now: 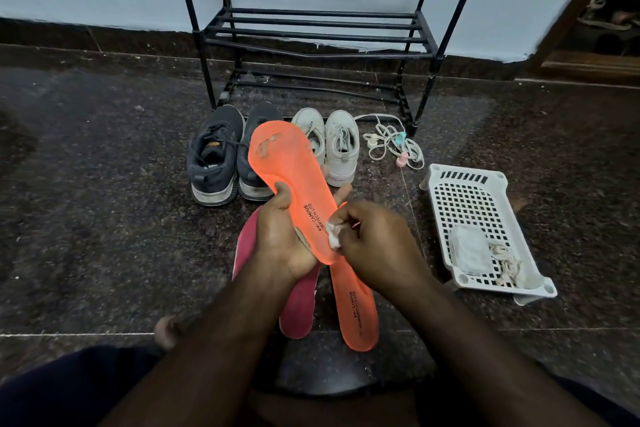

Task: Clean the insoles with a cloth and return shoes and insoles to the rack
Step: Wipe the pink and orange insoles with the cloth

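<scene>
Over floor: L hand (280, 236) grips insole (291, 180), R hand (367, 236) pinches cloth (334, 236); wipe heel-to-toe w/ firm strokes.

Orange insoles (289, 163), pink insoles (299, 305) — grey shoes (214, 156), off-white shoes (341, 146), black rack (311, 31) (white perforated basket (464, 194)).
</scene>
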`<state>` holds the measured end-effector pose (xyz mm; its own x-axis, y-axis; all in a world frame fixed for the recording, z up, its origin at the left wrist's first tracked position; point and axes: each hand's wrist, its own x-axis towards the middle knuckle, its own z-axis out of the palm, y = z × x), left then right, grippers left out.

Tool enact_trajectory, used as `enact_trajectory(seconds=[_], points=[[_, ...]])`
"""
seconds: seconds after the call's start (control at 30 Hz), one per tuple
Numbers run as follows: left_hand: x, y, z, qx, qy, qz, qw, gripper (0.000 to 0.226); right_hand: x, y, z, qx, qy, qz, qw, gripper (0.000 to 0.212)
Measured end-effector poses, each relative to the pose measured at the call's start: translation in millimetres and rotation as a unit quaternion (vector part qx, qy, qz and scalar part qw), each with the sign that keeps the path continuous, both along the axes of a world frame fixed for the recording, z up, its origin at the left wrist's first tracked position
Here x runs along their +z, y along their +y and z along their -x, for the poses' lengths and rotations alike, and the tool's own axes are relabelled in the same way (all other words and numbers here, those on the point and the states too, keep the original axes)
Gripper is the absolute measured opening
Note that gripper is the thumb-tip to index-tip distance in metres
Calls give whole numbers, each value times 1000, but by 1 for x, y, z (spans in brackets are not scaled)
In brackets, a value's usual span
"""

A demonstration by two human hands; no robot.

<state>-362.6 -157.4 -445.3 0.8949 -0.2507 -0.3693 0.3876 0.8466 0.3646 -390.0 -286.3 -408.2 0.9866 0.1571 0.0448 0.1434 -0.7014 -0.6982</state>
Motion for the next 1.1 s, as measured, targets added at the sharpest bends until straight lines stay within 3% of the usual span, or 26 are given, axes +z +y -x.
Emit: enact_trajectory(seconds=[0.07,0.17,0.23,0.3,0.37,0.47,0.57,0.63,0.73,0.83,1.0,1.03,1.1], points=[[0,-1,0,14,6,14,1000,67,-3,6,6,24,54,-11,998,20],[1,2,-1,13,11,33,999,69,-2,1,9,49,170,-114,978,22],[2,4,-2,19,5,30,999,69,-1,-4,2,21,114,-115,987,24],[2,5,-2,38,0,32,999,66,0,-7,-3,-9,14,-45,999,23],[2,4,-1,53,2,47,997,66,-1,-2,0,2,-18,-4,1000,22],[0,4,-2,85,16,69,994,66,-7,4,6,19,82,-82,993,23],[4,5,-1,84,21,45,995,64,-5,4,9,52,189,-188,962,19],[7,5,0,70,25,18,997,63,0,-1,3,26,117,-177,977,22],[6,4,-1,86,31,18,996,61,1,-6,-2,-1,-59,-17,998,19],[3,4,-2,105,37,47,993,61,-6,6,6,44,-19,9,999,17],[2,3,-3,89,43,-4,995,65,-5,3,5,55,119,-95,987,26],[1,3,-4,79,45,-20,996,66,-2,1,3,45,106,-114,987,26],[0,2,-3,43,49,-42,997,71,1,-3,-2,22,-3,-90,996,24]])
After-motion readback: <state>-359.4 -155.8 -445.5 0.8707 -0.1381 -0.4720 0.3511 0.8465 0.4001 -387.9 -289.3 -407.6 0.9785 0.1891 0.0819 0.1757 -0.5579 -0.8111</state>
